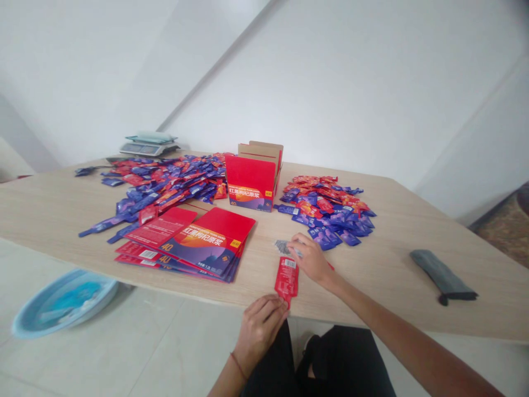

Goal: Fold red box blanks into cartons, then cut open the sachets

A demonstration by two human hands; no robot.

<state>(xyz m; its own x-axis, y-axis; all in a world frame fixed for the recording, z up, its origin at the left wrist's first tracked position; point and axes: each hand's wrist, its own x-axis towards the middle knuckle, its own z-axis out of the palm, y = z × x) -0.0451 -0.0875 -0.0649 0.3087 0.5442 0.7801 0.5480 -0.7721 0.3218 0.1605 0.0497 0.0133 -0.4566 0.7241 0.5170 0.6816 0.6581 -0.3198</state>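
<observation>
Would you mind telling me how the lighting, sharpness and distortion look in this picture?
Head view: soft, fairly even light, with no harsh glare on the white wall; head view: the wooden table has a bowed near edge, suggesting wide-angle distortion; head view: large lettering on the upright carton is clear, but fine print on the red pouch is too blurred to read.

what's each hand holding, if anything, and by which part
The left hand pinches the red pouch by its narrow neck; whether the right hand holds the grey patch cannot be told.
</observation>
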